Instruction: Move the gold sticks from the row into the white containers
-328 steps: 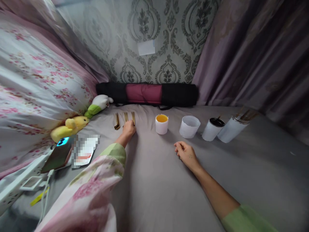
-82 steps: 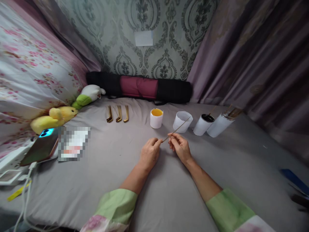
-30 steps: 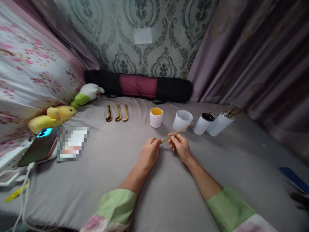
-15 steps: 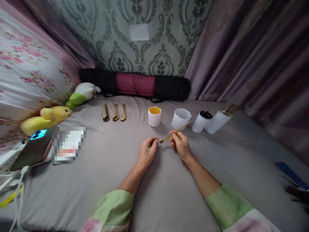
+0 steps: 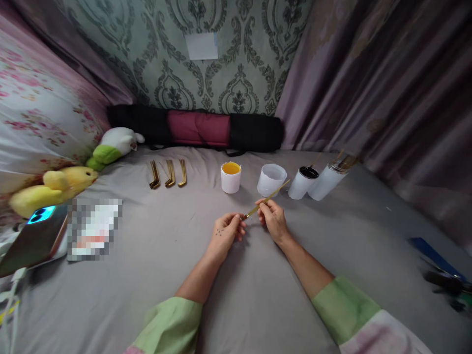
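A slim paintbrush [image 5: 258, 208] with a pale wooden handle slants between my two hands, its dark bristles pointing down to the left. My right hand [image 5: 273, 219] is closed around the middle of the handle. My left hand [image 5: 225, 237] has thumb and forefinger pinched at the bristle end, the other fingers curled below. Beyond my hands stands a white cup with yellow inside [image 5: 230, 183]. To its right are a white cup with a pale inside [image 5: 266, 189], a white cup with a dark inside [image 5: 298, 190] and a taller white container [image 5: 323, 186] holding brushes.
Three bundles of bent golden strips, the middle one [image 5: 170, 174] among them, lie at the back left. A black and maroon bag [image 5: 199, 129] rests along the wall. Plush toys [image 5: 55, 186], a phone [image 5: 35, 241] and a pixelated packet [image 5: 95, 230] are left. A blue item [image 5: 435, 255] lies right.
My left thumb and forefinger have closed on the brush's bristle end, which was just apart from them before. The whole view has shifted slightly, moving the scene left.
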The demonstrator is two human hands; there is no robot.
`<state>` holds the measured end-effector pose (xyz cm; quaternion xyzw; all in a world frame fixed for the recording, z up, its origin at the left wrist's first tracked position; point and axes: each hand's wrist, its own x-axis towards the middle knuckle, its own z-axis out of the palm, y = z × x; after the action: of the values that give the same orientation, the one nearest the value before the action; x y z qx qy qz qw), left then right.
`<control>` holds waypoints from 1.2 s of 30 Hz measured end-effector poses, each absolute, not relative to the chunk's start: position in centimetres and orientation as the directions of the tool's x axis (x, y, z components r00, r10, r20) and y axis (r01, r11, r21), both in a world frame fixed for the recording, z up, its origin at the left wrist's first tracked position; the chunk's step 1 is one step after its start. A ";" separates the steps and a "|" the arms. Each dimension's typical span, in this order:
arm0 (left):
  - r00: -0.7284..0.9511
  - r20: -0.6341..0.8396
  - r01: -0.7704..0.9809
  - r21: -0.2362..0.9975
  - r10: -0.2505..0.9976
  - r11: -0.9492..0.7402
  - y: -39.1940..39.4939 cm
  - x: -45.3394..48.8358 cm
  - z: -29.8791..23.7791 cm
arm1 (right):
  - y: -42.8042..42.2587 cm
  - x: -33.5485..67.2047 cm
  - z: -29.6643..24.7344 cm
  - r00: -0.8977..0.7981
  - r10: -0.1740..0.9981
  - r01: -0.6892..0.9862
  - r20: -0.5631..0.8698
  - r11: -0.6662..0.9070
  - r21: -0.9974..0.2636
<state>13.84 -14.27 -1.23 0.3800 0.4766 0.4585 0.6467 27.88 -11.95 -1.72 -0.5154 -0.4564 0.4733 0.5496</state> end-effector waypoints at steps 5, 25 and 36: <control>0.213 -0.325 -0.336 0.861 0.922 0.381 -14.4 14.0 -1.4 | -12.0 28.0 -1.7 0.133 0.991 -0.035 0.032 0.037 -0.999; 0.345 -0.410 -0.469 0.704 0.844 0.533 -14.5 14.1 -1.3 | -11.9 28.3 -1.4 0.084 0.992 0.066 0.098 0.092 -0.994; 0.405 -0.397 -0.465 0.686 0.823 0.560 -14.6 13.9 -1.5 | -12.0 28.8 -1.2 0.026 0.997 0.110 0.076 0.073 -0.991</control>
<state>13.88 -14.62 -1.51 0.2425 0.3691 0.4016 0.8023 28.80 -12.00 -1.23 -0.5150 -0.5371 0.4453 0.4980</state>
